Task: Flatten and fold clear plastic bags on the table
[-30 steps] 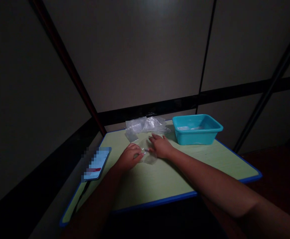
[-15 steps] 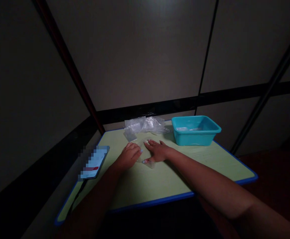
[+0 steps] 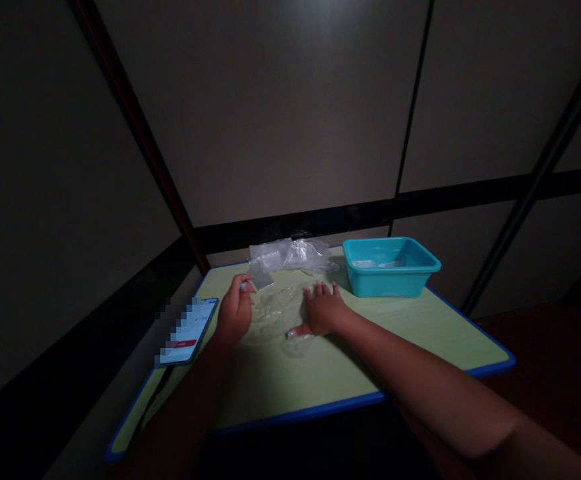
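A clear plastic bag lies spread and wrinkled on the pale green table. My right hand presses down on the bag's right side, palm low, with fingers and thumb spread. At the bag's left edge, my left hand is turned on its side with its fingers loosely curled and apart; I make out nothing held in it. Behind the bag lies a heap of clear plastic bags, with a flat bag sticking out toward my left hand.
A turquoise plastic basin stands at the back right, with some clear or whitish pieces inside. At the left edge lies a phone, its screen lit and partly pixelated. The table has a blue rim, and panelled walls rise behind it.
My left hand has moved left, away from my right hand, and turned on its side. The plastic bag between them has spread out wider to the left. My right hand stays on it.
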Motion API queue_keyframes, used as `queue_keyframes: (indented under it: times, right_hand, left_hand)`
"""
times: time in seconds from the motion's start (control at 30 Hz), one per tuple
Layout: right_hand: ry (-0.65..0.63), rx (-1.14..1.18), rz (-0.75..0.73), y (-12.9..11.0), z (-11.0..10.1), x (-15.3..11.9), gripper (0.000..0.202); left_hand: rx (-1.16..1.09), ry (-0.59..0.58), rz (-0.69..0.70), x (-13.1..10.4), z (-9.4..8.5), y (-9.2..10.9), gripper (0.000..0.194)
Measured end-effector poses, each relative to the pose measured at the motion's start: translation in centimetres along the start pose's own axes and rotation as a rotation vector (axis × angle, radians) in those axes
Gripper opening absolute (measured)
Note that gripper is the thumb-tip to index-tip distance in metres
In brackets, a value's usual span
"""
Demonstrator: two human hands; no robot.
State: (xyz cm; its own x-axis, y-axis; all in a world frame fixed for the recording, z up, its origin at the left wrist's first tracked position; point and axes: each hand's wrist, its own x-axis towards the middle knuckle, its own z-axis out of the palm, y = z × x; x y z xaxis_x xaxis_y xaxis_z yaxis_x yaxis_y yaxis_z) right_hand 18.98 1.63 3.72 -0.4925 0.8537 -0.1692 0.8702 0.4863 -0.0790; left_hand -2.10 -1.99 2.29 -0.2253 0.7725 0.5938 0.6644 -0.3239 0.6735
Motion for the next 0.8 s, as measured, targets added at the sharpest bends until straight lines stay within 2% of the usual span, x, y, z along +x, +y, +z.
queue_keyframes:
  times: [0.1,0.17,0.23,0.33,0.4,0.47,0.57,0.67,0.73,0.8]
  right_hand:
    - [0.174,0.079,-0.117,0.4,0.4,0.6,0.097]
    - [0.193,0.116,-0.203,0.7,0.7,1.1,0.086]
    - [0.1,0.133,-0.258,0.9,0.9,1.3,0.086]
    - [-0.064,0.137,-0.271,0.9,0.9,1.2,0.094]
    - [-0.107,0.136,-0.258,0.8,0.6,0.9,0.1]
    - [-0.137,0.137,-0.247,0.8,0.3,0.7,0.105]
    - [-0.164,0.143,-0.246,0.8,0.1,0.7,0.108]
    - [-0.182,0.142,-0.265,0.9,0.2,0.8,0.107]
    - [-0.193,0.138,-0.27,0.9,0.2,0.8,0.106]
    - [-0.204,0.134,-0.271,0.8,0.1,0.7,0.107]
  left_hand:
    - [0.052,-0.079,0.152,0.0,0.3,0.2,0.033]
    - [0.077,-0.184,0.197,-0.1,0.6,0.4,0.034]
    - [0.082,-0.318,0.196,-0.3,0.9,0.5,0.037]
    - [0.102,-0.551,0.117,-0.8,1.3,0.2,0.047]
    - [0.207,-0.695,0.058,-1.0,1.4,-0.1,0.051]
    - [0.39,-0.771,-0.003,-1.0,1.4,-0.3,0.053]
    - [0.685,-0.726,-0.184,-0.9,1.0,-0.6,0.057]
    - [0.834,-0.62,-0.322,-0.7,0.7,-0.8,0.064]
    - [0.857,-0.538,-0.29,-0.5,0.6,-0.7,0.062]
    - [0.811,-0.462,-0.166,-0.4,0.6,-0.4,0.055]
